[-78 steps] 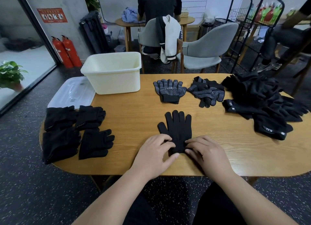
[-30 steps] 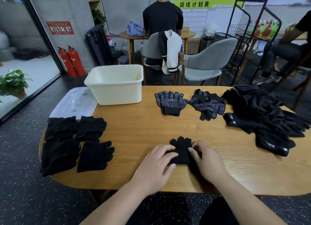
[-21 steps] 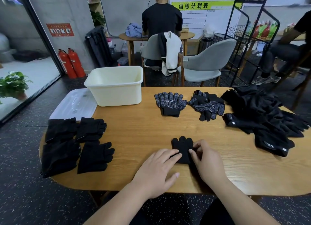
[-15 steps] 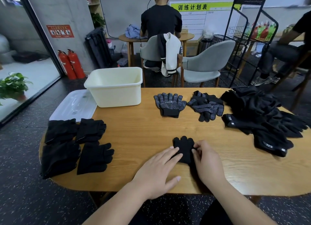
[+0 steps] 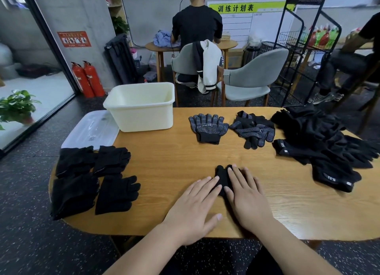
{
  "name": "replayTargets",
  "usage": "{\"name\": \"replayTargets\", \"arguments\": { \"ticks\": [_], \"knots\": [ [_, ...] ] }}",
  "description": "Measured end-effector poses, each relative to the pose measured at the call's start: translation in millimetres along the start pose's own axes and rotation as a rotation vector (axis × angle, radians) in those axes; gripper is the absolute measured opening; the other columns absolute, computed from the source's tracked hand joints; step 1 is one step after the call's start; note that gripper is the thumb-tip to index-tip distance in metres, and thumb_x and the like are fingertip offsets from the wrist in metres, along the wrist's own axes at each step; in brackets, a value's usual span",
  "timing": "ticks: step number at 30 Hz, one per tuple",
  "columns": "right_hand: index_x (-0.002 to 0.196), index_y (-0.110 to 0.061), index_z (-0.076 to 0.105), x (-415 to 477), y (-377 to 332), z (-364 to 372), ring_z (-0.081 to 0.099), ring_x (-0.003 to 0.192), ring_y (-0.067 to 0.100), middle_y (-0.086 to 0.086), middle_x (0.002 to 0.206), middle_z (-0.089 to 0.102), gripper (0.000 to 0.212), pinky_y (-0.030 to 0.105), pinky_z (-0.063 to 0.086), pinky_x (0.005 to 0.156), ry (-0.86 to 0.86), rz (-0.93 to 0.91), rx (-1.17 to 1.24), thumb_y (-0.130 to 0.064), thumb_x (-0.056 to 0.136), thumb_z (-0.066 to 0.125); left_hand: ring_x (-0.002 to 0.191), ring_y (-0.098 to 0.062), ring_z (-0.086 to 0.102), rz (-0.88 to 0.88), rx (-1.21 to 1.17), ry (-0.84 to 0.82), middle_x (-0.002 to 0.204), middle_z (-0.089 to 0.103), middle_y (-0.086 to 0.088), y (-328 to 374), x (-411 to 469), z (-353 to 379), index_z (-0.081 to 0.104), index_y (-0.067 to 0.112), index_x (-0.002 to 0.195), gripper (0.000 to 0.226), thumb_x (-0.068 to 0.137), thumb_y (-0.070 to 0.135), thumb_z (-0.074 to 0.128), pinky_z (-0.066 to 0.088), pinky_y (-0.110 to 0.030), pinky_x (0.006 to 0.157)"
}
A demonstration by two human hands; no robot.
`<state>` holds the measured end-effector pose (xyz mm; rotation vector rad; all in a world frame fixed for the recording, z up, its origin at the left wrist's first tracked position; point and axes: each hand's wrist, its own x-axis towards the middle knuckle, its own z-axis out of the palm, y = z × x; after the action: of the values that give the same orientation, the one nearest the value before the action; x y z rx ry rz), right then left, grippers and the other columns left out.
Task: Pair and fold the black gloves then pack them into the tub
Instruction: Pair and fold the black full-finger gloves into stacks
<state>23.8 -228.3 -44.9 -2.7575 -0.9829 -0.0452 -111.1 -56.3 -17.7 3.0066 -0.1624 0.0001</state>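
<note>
Fingers (image 5: 236, 175) of left hand (image 5: 193, 209) and right hand (image 5: 248, 200) lie straight atop folded gloves (image 5: 222, 176).

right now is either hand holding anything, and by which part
Nothing is gripped. Both hands lie flat, fingers straight, pressing the folded black glove: left hand on its left edge, right hand over its right side.

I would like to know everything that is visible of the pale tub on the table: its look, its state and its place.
The tub is a cream, rectangular container that looks like plastic, with rounded corners and a thick rim. It is open, with no lid on it, and the part of its inside that shows holds nothing. It stands upright on the far left part of the wooden table. A clear lid lies flat close by on its left; whether they touch is unclear.
</note>
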Motion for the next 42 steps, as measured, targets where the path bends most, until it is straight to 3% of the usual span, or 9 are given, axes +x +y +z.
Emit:
{"name": "replayTargets", "arguments": {
  "ticks": [4,8,11,14,17,21,26,36,42],
  "knots": [
    [0.168,-0.03,-0.004,0.7,-4.0,-6.4,-0.013,0.162,0.019,-0.014,0.173,-0.014,0.082,0.044,0.003,0.131,-0.064,0.011,-0.024,-0.065,0.095,-0.016,0.158,-0.005,-0.025,-0.002,0.029,-0.005,0.176,-0.014,0.01,-1.0,3.2,4.7,0.001,0.024,0.17,0.074,0.11,0.064,0.016,-0.005,-0.042,0.132],
    [0.164,-0.026,0.033,-4.7,-3.2,-5.3,0.018,0.16,0.021,-0.009,0.171,0.027,0.07,0.044,0.023,0.128,0.09,0.044,0.086,-0.059,0.107,0.01,0.157,-0.004,-0.028,-0.035,0.005,0.02,0.176,-0.012,0.011,-1.0,4.3,4.0,0.008,0.024,0.17,0.072,0.11,0.063,0.016,-0.006,-0.042,0.132],
    [0.146,-0.025,0.061,-7.1,1.3,-0.9,0.048,0.137,0.025,-0.007,0.148,0.06,0.047,0.046,0.046,0.109,0.227,0.036,0.128,-0.045,0.109,0.04,0.159,-0.004,-0.018,-0.149,-0.09,0.12,0.177,0.002,0.013,-2.5,0.4,4.0,0.027,0.03,0.167,0.064,0.11,0.06,0.019,0.0,-0.041,0.133],
    [0.13,-0.027,0.072,-10.1,3.8,-1.1,0.055,0.11,0.022,-0.009,0.122,0.067,0.033,0.043,0.052,0.09,0.316,0.003,0.133,-0.037,0.1,0.061,0.16,-0.007,0.001,-0.268,-0.154,0.226,0.172,0.018,0.014,-4.4,-2.9,5.9,0.045,0.035,0.158,0.058,0.11,0.058,0.024,0.013,-0.041,0.132],
    [0.125,-0.029,0.073,-13.8,1.9,-6.3,0.052,0.104,0.021,-0.008,0.118,0.062,0.031,0.041,0.052,0.085,0.353,-0.024,0.16,-0.034,0.094,0.073,0.153,-0.008,0.02,-0.363,-0.189,0.321,0.162,0.033,0.015,-8.1,-5.3,6.1,0.057,0.036,0.148,0.051,0.109,0.054,0.031,0.025,-0.041,0.127],
    [0.131,-0.038,0.07,-13.6,-0.3,-5.1,0.053,0.111,0.022,-0.01,0.128,0.06,0.037,0.041,0.051,0.086,0.308,-0.111,0.151,-0.031,0.095,0.071,0.13,-0.007,0.037,-0.525,-0.192,0.38,0.136,0.046,0.016,-10.8,-8.4,3.8,0.063,0.033,0.142,0.044,0.108,0.049,0.041,0.035,-0.032,0.114],
    [0.123,-0.051,0.069,-12.8,1.0,-9.8,0.047,0.109,0.016,-0.02,0.113,0.055,0.032,0.037,0.043,0.082,0.221,-0.094,0.151,-0.06,0.094,0.061,0.114,-0.009,0.042,-0.635,-0.217,0.356,0.114,0.048,0.015,-12.2,-15.8,0.6,0.068,0.032,0.134,0.038,0.106,0.048,0.047,0.037,-0.032,0.105],
    [0.115,-0.053,0.066,-13.5,-44.7,-10.2,0.036,0.107,0.01,-0.023,0.105,0.048,0.05,0.037,0.037,0.099,0.087,-0.073,0.295,-0.086,0.078,0.058,0.115,-0.016,0.063,-0.79,-0.447,0.146,0.125,0.069,0.008,-22.0,-6.9,-27.3,0.068,0.03,0.131,0.038,0.102,0.051,0.058,0.052,-0.043,0.103],
    [0.115,-0.052,0.065,-11.1,-66.2,-9.9,0.035,0.106,0.012,-0.019,0.105,0.046,0.051,0.036,0.037,0.1,0.062,-0.085,0.28,-0.087,0.079,0.056,0.111,-0.017,0.067,-0.882,-0.636,0.187,0.127,0.07,0.004,-30.9,-10.4,-43.5,0.066,0.024,0.129,0.033,0.099,0.035,0.073,0.055,-0.031,0.093]
  ]
}}
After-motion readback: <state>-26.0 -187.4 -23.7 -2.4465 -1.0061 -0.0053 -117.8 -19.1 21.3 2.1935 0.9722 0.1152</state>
